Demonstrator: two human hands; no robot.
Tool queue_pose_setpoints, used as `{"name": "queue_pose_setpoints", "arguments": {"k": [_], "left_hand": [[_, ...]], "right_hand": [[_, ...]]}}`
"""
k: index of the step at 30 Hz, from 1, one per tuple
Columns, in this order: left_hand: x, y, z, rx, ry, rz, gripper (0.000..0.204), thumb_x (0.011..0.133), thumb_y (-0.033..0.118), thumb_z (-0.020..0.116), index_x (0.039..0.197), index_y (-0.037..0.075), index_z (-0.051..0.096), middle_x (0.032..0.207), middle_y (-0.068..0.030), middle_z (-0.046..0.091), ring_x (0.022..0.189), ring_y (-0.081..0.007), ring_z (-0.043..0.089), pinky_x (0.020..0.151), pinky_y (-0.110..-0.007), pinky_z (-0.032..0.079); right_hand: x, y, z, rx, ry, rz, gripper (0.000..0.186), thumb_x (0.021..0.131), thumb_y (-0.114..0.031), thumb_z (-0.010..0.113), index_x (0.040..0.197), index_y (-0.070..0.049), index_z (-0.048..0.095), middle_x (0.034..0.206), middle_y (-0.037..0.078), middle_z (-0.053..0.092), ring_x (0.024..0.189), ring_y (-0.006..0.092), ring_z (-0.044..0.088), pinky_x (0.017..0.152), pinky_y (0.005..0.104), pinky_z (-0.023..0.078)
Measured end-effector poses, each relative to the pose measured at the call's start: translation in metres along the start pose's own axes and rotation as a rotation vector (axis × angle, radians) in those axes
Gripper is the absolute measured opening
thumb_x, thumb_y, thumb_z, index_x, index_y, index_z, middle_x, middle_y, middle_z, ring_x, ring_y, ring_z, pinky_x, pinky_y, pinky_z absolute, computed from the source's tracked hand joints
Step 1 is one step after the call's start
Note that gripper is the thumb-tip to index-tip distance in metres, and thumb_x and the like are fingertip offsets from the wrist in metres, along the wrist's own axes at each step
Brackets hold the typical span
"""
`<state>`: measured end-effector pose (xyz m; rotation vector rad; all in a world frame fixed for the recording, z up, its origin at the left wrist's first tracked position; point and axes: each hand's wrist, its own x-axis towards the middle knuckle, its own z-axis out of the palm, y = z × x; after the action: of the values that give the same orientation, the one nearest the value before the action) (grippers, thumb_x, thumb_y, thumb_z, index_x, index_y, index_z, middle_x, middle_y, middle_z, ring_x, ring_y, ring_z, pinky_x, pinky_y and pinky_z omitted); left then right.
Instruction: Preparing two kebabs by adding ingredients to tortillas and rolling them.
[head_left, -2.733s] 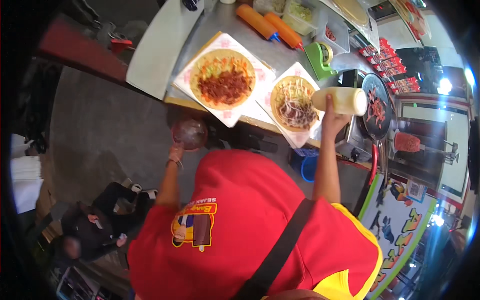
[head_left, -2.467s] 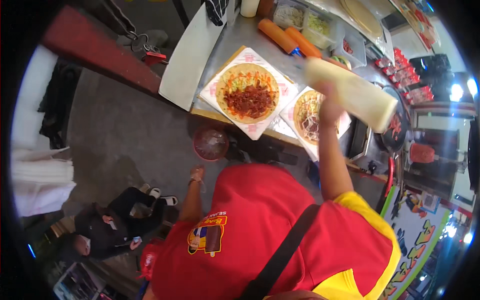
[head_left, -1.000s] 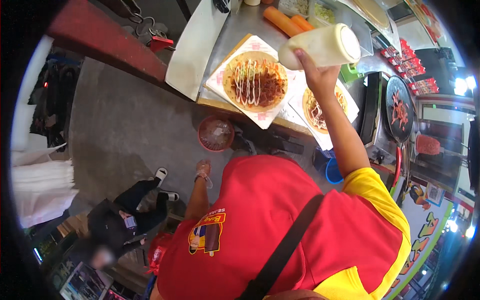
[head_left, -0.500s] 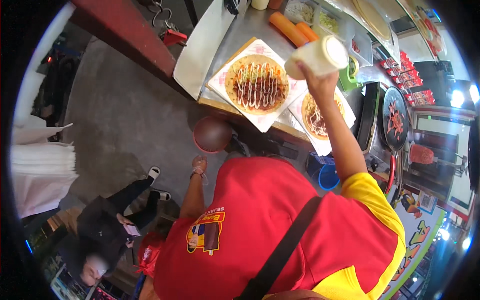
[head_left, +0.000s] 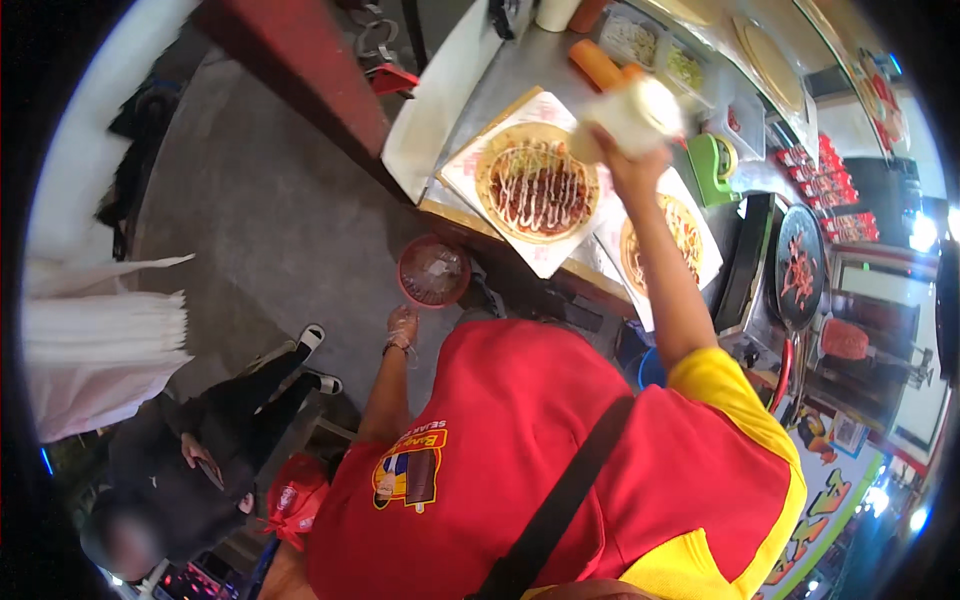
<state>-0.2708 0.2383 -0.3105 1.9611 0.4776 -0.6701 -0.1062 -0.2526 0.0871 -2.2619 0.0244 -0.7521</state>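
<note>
Beside round sauce-striped flatbread, right hand gripping cylindrical bottle, plastic-gloved left hand, grip unclear

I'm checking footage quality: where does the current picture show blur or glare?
Head view: the bottle in the right hand looks smeared; head view, right rim: the lights flare brightly; head view, centre: the left flatbread looks fairly crisp.

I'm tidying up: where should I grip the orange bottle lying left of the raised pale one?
Probably around the middle of the orange bottle, from above: it lies on its side, its rounded body exposed, while the pale squeeze bottle seems to cover its nearer end.
</note>
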Motion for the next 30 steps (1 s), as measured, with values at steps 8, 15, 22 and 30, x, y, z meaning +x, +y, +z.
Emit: {"name": "queue_pose_setpoints", "arguments": {"k": [8,15,22,30], "left_hand": [[0.041,-0.042,-0.024,0.394,-0.051,0.285,0.032,0.102,0.032,0.067,0.095,0.001,0.068,0.089,-0.0134,0.072,0.082,-0.0253,0.07,0.076,-0.043,0.056],[0.034,0.009,-0.047,0.53,-0.063,0.202,0.034,0.101,0.028,0.065,0.12,0.0,0.072,0.125,-0.0201,0.073,0.112,-0.036,0.071,0.094,-0.05,0.057],[0.028,0.034,-0.076,0.052,0.0,-0.101,0.044,0.099,0.024,0.063,0.138,0.003,0.068,0.122,-0.0138,0.076,0.112,-0.0308,0.071,0.1,-0.046,0.054],[0.026,-0.02,-0.099,1.308,-0.238,0.318,0.03,0.104,0.023,0.054,0.123,0.007,0.071,0.119,-0.0146,0.076,0.109,-0.0319,0.075,0.088,-0.05,0.06]], "right_hand": [[-0.041,-0.072,-0.003,0.064,0.032,-0.017,0.049,0.081,-0.02,0.095,0.119,0.001,0.074,0.112,0.014,0.078,0.107,0.0285,0.074,0.099,0.0402,0.057],[-0.063,-0.061,-0.034,-0.007,0.091,0.057,0.051,0.086,-0.027,0.092,0.123,0.001,0.071,0.113,0.018,0.076,0.104,0.0349,0.072,0.099,0.0458,0.056],[-0.045,-0.034,-0.054,0.23,0.242,0.268,0.038,0.088,-0.019,0.09,0.113,0.005,0.075,0.107,0.014,0.078,0.098,0.0241,0.076,0.09,0.0387,0.062],[-0.014,0.024,-0.007,0.328,0.176,0.364,0.039,0.097,-0.024,0.083,0.117,0.008,0.073,0.11,0.015,0.077,0.097,0.0205,0.072,0.09,0.0364,0.057]]}}
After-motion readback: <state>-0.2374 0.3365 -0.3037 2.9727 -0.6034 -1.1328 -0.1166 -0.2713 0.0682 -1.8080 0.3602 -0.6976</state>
